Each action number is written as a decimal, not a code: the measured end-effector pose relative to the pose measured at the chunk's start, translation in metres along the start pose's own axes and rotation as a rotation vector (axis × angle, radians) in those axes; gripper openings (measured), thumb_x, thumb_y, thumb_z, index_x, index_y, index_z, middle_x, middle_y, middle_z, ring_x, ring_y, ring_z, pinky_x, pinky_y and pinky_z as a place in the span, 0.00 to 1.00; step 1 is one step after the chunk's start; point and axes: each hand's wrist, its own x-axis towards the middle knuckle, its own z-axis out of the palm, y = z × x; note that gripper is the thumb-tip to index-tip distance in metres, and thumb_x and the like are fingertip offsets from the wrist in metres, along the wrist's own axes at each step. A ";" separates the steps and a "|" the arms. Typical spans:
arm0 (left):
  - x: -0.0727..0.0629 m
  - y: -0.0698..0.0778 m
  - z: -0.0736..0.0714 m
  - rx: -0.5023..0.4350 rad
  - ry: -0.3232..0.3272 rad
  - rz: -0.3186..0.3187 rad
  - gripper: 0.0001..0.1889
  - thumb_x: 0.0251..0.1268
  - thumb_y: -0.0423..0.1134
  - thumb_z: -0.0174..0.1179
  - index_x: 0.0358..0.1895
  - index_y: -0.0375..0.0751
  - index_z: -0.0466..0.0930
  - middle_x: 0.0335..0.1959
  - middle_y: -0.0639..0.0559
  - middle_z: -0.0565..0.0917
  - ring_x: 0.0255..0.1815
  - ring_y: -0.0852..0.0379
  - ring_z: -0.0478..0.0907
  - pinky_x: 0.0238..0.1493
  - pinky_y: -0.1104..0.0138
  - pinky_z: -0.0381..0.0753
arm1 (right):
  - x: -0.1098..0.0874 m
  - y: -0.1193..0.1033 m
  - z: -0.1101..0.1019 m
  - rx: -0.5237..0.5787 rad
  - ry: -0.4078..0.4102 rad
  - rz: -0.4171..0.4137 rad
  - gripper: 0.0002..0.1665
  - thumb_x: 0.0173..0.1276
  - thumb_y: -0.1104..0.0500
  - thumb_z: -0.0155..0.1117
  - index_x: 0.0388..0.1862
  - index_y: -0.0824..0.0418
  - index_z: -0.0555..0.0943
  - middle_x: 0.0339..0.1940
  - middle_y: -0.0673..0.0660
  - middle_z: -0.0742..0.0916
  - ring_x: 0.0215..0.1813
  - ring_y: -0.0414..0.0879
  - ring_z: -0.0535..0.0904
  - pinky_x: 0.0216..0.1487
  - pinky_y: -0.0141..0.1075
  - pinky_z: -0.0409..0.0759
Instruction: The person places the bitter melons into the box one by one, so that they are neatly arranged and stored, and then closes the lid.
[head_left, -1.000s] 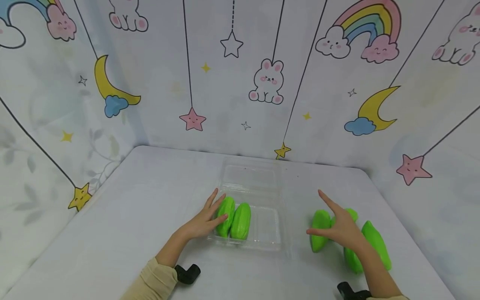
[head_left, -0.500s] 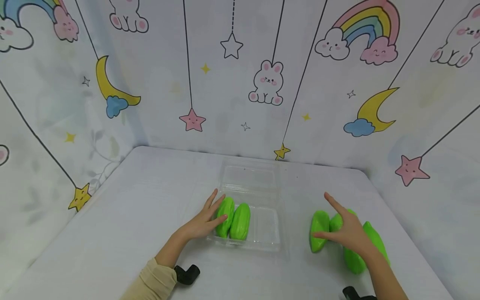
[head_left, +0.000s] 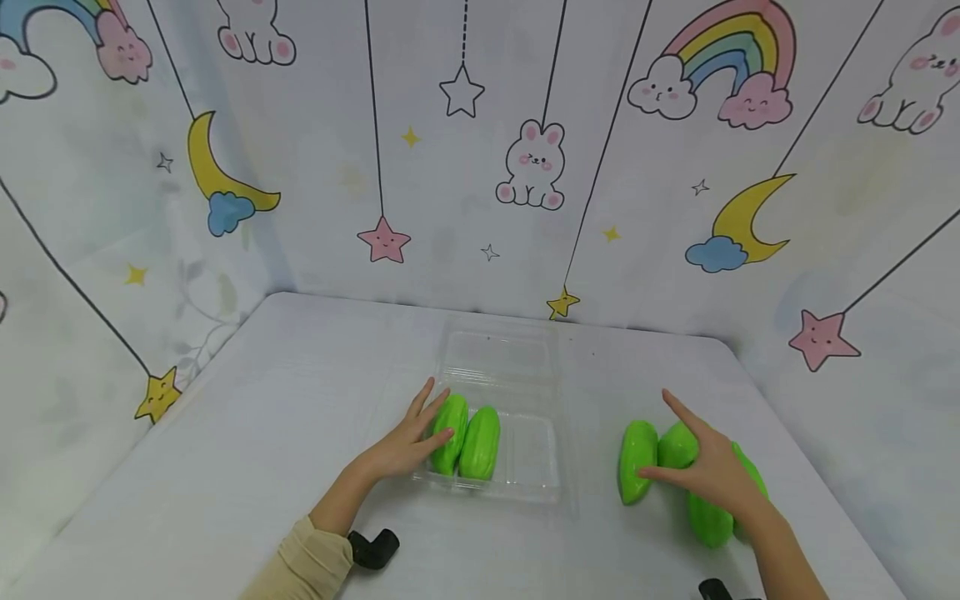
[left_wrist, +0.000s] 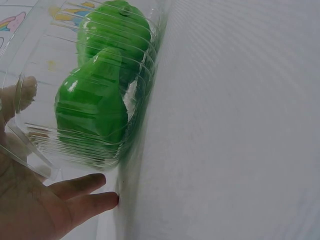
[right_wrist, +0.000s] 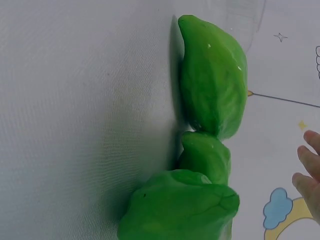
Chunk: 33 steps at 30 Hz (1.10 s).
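1. The left hand (head_left: 401, 450) has its fingers spread out. It is right at the left side of the clear box (head_left: 529, 450) — I cannot tell if it touches the green thing there.
2. Two green things are in the box, side by side, in its left part. One (head_left: 448, 435) is next to the hand, and the other (head_left: 481, 443) is nearer the middle.
3. The see-through lid (head_left: 497, 350) is open and lies back, on the far side of the box.
4. The right hand (head_left: 708, 471) has its thumb and pointing finger wide apart, like a letter C. It hangs over the loose green things, and in the right wrist view its fingers (right_wrist: 309, 182) are away from them.
5. Four loose green things show on the white table (head_left: 300, 358), to the right of the box: one (head_left: 637, 462) nearest the box, one (head_left: 677, 447) just beside it, one (head_left: 709, 523) closer to the person, and one (head_left: 752, 470) partly hidden by the hand and arm.
6. A tan sleeve (head_left: 303, 558) and a small black thing (head_left: 375, 548) are by the left wrist.
7. Behind the table is a white cloth (head_left: 315, 150) with bunnies, rainbows, moons and stars.
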 end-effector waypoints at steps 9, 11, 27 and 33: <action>0.001 -0.002 0.001 0.001 0.002 0.004 0.36 0.69 0.50 0.47 0.73 0.43 0.42 0.73 0.43 0.30 0.71 0.38 0.39 0.61 0.40 0.53 | -0.003 0.015 -0.004 -0.027 0.018 0.023 0.64 0.42 0.43 0.76 0.73 0.41 0.47 0.68 0.67 0.63 0.64 0.71 0.57 0.51 0.68 0.58; 0.001 -0.002 0.001 0.003 0.002 0.003 0.36 0.69 0.50 0.47 0.73 0.43 0.42 0.73 0.44 0.30 0.71 0.38 0.39 0.60 0.40 0.53 | -0.005 0.017 -0.006 -0.020 0.021 0.034 0.65 0.42 0.43 0.76 0.73 0.40 0.46 0.68 0.68 0.62 0.64 0.72 0.56 0.51 0.68 0.58; 0.001 -0.001 0.001 0.004 0.002 0.005 0.36 0.70 0.50 0.47 0.73 0.42 0.41 0.73 0.43 0.30 0.71 0.38 0.37 0.61 0.39 0.52 | -0.016 0.024 -0.016 -0.047 0.027 0.065 0.62 0.47 0.45 0.74 0.74 0.44 0.45 0.68 0.70 0.61 0.63 0.74 0.55 0.48 0.70 0.58; 0.001 -0.002 0.001 0.003 0.005 0.007 0.36 0.70 0.50 0.47 0.73 0.42 0.42 0.73 0.43 0.30 0.71 0.38 0.37 0.60 0.39 0.52 | -0.020 0.035 -0.019 -0.094 0.038 0.069 0.61 0.48 0.45 0.73 0.74 0.46 0.46 0.66 0.73 0.62 0.60 0.75 0.58 0.47 0.70 0.58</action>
